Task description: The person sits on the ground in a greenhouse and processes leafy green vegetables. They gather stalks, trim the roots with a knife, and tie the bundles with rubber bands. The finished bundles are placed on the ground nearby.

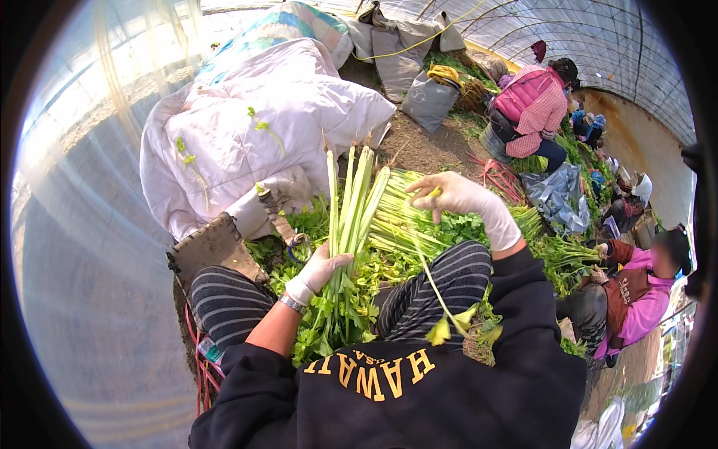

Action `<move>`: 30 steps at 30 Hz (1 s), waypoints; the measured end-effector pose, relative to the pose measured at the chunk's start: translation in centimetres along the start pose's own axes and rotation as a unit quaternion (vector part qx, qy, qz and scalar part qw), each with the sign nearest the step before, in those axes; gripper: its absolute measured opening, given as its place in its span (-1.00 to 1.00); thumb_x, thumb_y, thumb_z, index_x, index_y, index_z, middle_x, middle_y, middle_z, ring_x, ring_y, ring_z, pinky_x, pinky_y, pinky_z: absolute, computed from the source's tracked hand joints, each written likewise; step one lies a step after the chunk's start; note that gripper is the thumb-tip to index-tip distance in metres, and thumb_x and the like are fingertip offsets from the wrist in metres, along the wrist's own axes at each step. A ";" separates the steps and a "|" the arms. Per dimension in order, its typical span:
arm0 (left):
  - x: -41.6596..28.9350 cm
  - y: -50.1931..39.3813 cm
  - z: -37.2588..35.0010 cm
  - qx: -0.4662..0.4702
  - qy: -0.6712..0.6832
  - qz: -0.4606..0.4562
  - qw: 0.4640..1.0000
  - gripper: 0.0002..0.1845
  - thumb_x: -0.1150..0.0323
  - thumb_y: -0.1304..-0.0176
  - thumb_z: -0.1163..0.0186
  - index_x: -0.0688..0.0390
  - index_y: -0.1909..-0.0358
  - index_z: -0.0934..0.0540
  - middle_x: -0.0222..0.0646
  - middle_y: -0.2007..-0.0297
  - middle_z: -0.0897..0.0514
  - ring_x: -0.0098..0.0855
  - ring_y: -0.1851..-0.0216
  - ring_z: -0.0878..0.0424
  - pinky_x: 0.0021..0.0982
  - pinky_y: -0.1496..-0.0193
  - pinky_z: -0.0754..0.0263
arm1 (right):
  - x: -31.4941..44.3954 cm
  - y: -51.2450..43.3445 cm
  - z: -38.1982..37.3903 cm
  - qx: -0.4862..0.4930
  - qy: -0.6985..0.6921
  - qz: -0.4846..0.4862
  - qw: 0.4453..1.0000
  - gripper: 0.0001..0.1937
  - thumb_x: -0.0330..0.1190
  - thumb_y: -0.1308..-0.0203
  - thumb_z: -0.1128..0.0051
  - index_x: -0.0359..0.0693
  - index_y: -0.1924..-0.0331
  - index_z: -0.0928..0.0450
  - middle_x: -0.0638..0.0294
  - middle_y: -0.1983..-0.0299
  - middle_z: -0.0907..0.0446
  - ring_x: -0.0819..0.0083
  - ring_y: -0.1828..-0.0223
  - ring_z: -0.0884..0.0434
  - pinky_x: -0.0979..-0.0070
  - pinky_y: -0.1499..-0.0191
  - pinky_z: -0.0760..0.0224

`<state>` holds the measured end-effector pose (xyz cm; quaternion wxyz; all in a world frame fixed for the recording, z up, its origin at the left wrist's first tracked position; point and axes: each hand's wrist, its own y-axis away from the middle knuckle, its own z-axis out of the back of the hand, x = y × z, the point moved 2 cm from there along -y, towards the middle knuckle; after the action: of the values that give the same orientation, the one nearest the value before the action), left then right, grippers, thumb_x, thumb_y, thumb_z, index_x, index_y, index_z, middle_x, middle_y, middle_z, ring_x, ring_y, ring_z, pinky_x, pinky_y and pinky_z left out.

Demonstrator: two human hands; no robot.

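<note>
My left hand [321, 271], in a pale glove, grips a bunch of celery [352, 207] by the lower stalks. The bunch stands with its root ends away from me and its leaves towards my lap. My right hand [443, 196], gloved too, is raised right of the bunch, its fingers partly spread. A thin celery stalk [429, 275] with yellowish leaves hangs below it; whether the fingers touch that stalk I cannot tell. Beneath the right hand lies a pile of celery [401, 224], with loose leaves around it between my knees.
A pale quilt [252, 129] lies ahead on the left, near a wrapped handle [280, 219] and a worn brown board-like piece [210, 247]. Red ties [499, 177] and a grey bag [429, 101] are beyond the pile. Co-workers [634, 297] sit at the right, beside plastic sheeting [561, 196].
</note>
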<state>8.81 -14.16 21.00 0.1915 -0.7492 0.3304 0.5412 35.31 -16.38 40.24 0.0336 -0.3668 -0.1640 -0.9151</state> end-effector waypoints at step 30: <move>1.8 -0.7 1.1 0.020 0.000 0.006 1.000 -0.44 0.43 -0.14 -0.17 0.35 -0.21 -0.33 -0.16 -0.03 -0.57 -0.34 0.01 -0.59 -0.26 -0.02 -0.60 | -2.4 -1.5 -13.5 -0.020 -0.071 -0.054 0.996 -0.68 -0.11 -0.05 -0.37 -0.15 0.24 -0.62 0.31 0.40 -0.63 0.51 0.29 -0.58 0.50 0.15 -0.43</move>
<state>8.86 -13.47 18.86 0.2035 -0.7430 0.3455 0.5359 27.85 -19.48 29.01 -0.0350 -0.4221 -0.1677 -0.8902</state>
